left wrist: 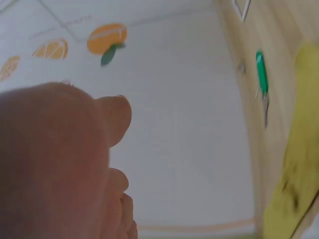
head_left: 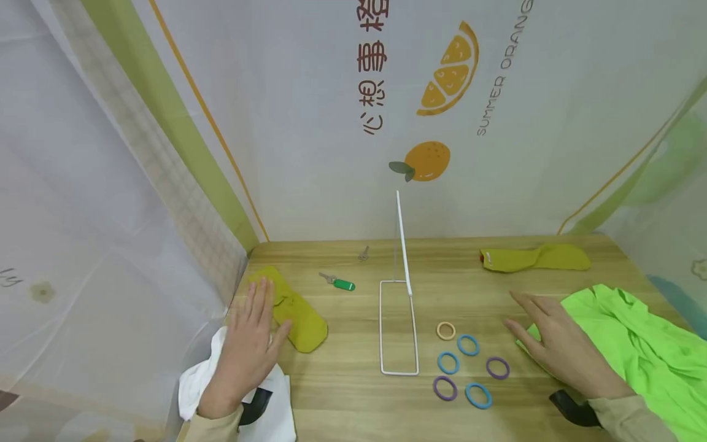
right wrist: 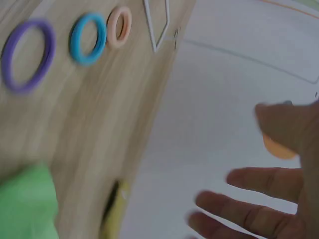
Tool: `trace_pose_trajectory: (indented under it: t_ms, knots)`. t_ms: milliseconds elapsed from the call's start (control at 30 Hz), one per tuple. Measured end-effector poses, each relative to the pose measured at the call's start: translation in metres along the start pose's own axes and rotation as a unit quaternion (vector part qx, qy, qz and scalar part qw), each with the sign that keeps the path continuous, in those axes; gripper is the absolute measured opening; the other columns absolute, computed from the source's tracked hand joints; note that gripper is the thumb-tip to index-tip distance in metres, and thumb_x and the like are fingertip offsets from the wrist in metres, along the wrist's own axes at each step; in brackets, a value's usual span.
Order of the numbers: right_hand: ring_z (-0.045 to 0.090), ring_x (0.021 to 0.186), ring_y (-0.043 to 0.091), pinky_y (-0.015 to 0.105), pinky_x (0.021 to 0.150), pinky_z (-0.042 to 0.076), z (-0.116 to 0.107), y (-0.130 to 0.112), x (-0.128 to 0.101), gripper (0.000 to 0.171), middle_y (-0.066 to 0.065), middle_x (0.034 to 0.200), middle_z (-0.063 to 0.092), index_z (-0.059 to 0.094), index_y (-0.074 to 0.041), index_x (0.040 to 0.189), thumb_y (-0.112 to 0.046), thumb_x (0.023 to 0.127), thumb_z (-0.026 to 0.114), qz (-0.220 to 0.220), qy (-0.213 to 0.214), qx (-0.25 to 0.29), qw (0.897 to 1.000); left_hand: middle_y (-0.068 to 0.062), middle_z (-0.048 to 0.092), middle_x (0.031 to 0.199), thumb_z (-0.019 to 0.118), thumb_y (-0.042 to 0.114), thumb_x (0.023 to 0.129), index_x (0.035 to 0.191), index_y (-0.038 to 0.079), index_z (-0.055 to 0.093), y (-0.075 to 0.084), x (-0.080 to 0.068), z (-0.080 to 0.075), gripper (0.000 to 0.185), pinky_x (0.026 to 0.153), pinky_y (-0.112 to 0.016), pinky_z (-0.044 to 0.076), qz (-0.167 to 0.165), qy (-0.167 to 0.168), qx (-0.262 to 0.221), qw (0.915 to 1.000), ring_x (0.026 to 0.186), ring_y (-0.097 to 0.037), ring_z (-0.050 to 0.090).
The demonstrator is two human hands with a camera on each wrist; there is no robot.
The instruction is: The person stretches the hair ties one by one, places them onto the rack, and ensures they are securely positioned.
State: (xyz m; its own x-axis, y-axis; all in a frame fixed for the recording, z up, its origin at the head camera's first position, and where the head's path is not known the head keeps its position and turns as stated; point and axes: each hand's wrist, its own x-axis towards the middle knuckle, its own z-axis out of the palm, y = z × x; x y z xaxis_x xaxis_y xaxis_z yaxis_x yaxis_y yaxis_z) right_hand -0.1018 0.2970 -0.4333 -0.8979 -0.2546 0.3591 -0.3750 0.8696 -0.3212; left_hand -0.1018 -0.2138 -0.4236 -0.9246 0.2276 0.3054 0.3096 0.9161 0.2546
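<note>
My left hand (head_left: 248,344) hovers with straight fingers over the left side of the table, above a yellow-green cloth pouch (head_left: 304,322) and a white cloth (head_left: 278,405). On the right, my right hand (head_left: 560,341) is held out with extended fingers beside a bright green cloth (head_left: 635,350). Neither hand holds anything. Between them stands a white wire rack (head_left: 381,331) with an upright arm. Several rings lie to the rack's right, among them a beige ring (head_left: 438,336), a blue ring (head_left: 468,353) and a purple ring (head_left: 498,376).
A key with a green tag (head_left: 343,285) lies left of the rack, and a small key (head_left: 363,253) lies farther back. Another yellow-green cloth piece (head_left: 552,258) rests at the back right. White printed curtains (head_left: 309,153) enclose the wooden table (head_left: 342,399) at the back and sides.
</note>
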Motion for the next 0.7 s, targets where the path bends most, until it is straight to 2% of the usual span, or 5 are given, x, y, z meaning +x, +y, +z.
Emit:
trace_pose_trajectory:
  t_ms: [100, 200, 300, 467, 700]
  knots:
    - [0.071, 0.095, 0.032, 0.048, 0.081, 0.059, 0.017, -0.005, 0.017, 0.036, 0.014, 0.105, 0.074, 0.068, 0.005, 0.124, -0.019, 0.096, 0.072, 0.007, -0.040, 0.029, 0.999, -0.021, 0.017, 0.170, 0.048, 0.037, 0.108, 0.161, -0.004, 0.021, 0.022, 0.002, 0.027, 0.072, 0.124, -0.065, 0.014, 0.022, -0.030, -0.028, 0.9989, 0.157, -0.042, 0.017]
    - [0.068, 0.073, 0.012, 0.031, 0.065, 0.058, 0.038, -0.006, 0.033, 0.026, 0.002, 0.086, 0.074, 0.072, 0.006, 0.112, -0.013, 0.095, 0.073, 0.009, -0.104, 0.059, 0.993, -0.019, 0.015, 0.171, 0.044, 0.039, 0.109, 0.162, -0.003, 0.020, 0.048, 0.001, 0.060, 0.071, 0.124, -0.063, 0.017, 0.058, -0.075, -0.048, 0.9944, 0.157, -0.039, 0.019]
    - [0.061, 0.068, 0.005, 0.024, 0.061, 0.053, 0.056, -0.005, 0.043, 0.025, -0.003, 0.079, 0.071, 0.071, 0.007, 0.110, -0.013, 0.095, 0.072, 0.011, -0.160, 0.079, 0.984, -0.019, 0.016, 0.171, 0.039, 0.039, 0.111, 0.162, -0.002, 0.021, 0.072, -0.002, 0.087, 0.068, 0.124, -0.063, 0.020, 0.088, -0.129, -0.075, 0.9848, 0.158, -0.038, 0.018]
    - [0.063, 0.070, 0.008, 0.027, 0.062, 0.054, 0.073, -0.004, 0.051, 0.019, 0.000, 0.079, 0.072, 0.073, 0.003, 0.103, -0.013, 0.093, 0.073, 0.001, -0.193, 0.102, 0.976, -0.017, 0.020, 0.171, 0.034, 0.037, 0.112, 0.162, 0.000, 0.022, 0.096, -0.006, 0.115, 0.064, 0.124, -0.063, 0.021, 0.105, -0.188, -0.099, 0.9715, 0.159, -0.034, 0.018]
    - [0.059, 0.068, 0.007, 0.025, 0.060, 0.051, 0.087, -0.008, 0.053, 0.006, -0.003, 0.075, 0.068, 0.072, -0.004, 0.091, -0.010, 0.091, 0.074, 0.020, -0.203, 0.125, 0.971, -0.011, 0.024, 0.170, 0.032, 0.036, 0.112, 0.162, 0.003, 0.026, 0.103, -0.015, 0.129, 0.060, 0.124, -0.060, 0.022, 0.120, -0.184, -0.048, 0.9744, 0.158, -0.028, 0.024]
